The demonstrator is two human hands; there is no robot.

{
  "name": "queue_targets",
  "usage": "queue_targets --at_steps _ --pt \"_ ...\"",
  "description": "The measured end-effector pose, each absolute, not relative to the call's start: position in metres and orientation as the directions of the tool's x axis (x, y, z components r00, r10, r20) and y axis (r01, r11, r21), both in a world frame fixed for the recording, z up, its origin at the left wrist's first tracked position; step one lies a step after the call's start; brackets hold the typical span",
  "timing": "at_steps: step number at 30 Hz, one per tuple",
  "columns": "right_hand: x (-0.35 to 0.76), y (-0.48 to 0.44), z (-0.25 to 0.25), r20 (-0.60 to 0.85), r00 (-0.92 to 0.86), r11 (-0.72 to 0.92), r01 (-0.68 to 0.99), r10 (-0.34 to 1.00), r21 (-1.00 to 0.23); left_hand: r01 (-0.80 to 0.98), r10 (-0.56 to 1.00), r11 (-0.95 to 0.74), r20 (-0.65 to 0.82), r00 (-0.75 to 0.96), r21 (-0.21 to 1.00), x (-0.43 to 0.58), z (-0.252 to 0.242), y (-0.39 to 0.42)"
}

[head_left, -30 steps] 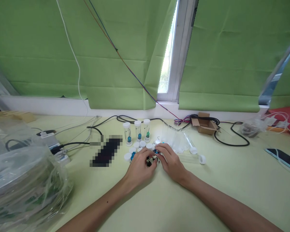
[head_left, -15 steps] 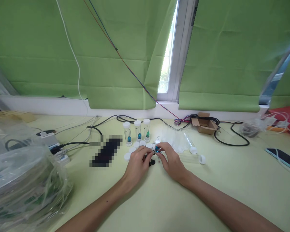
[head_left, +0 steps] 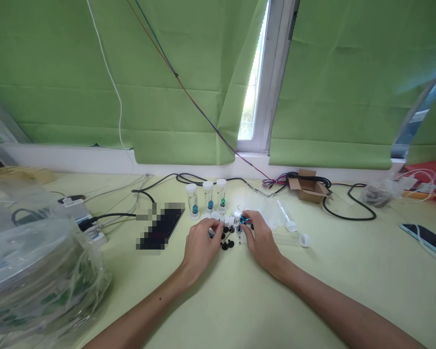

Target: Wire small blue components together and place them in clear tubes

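Observation:
My right hand (head_left: 261, 240) pinches a small shiny blue piece (head_left: 244, 219) between thumb and fingertips. My left hand (head_left: 201, 245) is closed, with a thin dark wire (head_left: 223, 219) rising at its fingertips and a bit of blue showing under the fingers. Between the hands lie several small black round parts (head_left: 225, 245) and tiny metal bits. Small white caps (head_left: 215, 216) sit just beyond my left fingers, partly hidden. Behind them stand three upright clear tubes (head_left: 208, 194) with white ends, holding wires with blue or green pieces.
Clear tubes (head_left: 285, 213) lie to the right, one with a white cap (head_left: 304, 240). An open cardboard box (head_left: 308, 191) and black cables stand at the back. Left are a dark phone-like slab (head_left: 167, 225) and a bulky plastic-wrapped bundle (head_left: 39, 281). A phone (head_left: 427, 240) lies far right.
My hands have moved apart, the left one leftward and the right one slightly right with the blue piece. More of the black parts between them now shows.

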State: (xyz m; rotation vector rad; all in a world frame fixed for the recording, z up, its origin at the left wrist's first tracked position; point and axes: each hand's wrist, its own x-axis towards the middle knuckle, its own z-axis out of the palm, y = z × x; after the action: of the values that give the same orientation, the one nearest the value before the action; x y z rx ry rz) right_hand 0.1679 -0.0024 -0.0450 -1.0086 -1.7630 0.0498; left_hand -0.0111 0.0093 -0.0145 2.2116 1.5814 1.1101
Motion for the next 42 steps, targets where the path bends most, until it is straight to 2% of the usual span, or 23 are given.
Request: queue_targets --at_steps 7,17,22,42 --pt "0.1651 -0.0041 -0.0435 0.766 -0.151 0.676 0.595 0.625 -0.434 0.765 0.894 -0.401 0.397 0.208 0.503 -0.0127 -0.0171 0.0131" --pt "0.164 -0.0067 -0.044 0.771 -0.239 0.722 0.584 0.59 -0.371 0.73 0.895 -0.426 0.368 0.252 0.534 -0.0139 -0.0211 0.0152" --pt "0.1639 -0.0079 -0.0447 0.769 -0.281 0.74 0.581 0.574 -0.339 0.729 0.882 -0.459 0.36 0.304 0.507 -0.0144 -0.0221 0.0157" --pt "0.1633 -0.0092 -0.0448 0.802 -0.321 0.781 0.566 0.503 -0.263 0.709 0.873 -0.486 0.326 0.364 0.511 -0.0157 -0.0195 0.0161"
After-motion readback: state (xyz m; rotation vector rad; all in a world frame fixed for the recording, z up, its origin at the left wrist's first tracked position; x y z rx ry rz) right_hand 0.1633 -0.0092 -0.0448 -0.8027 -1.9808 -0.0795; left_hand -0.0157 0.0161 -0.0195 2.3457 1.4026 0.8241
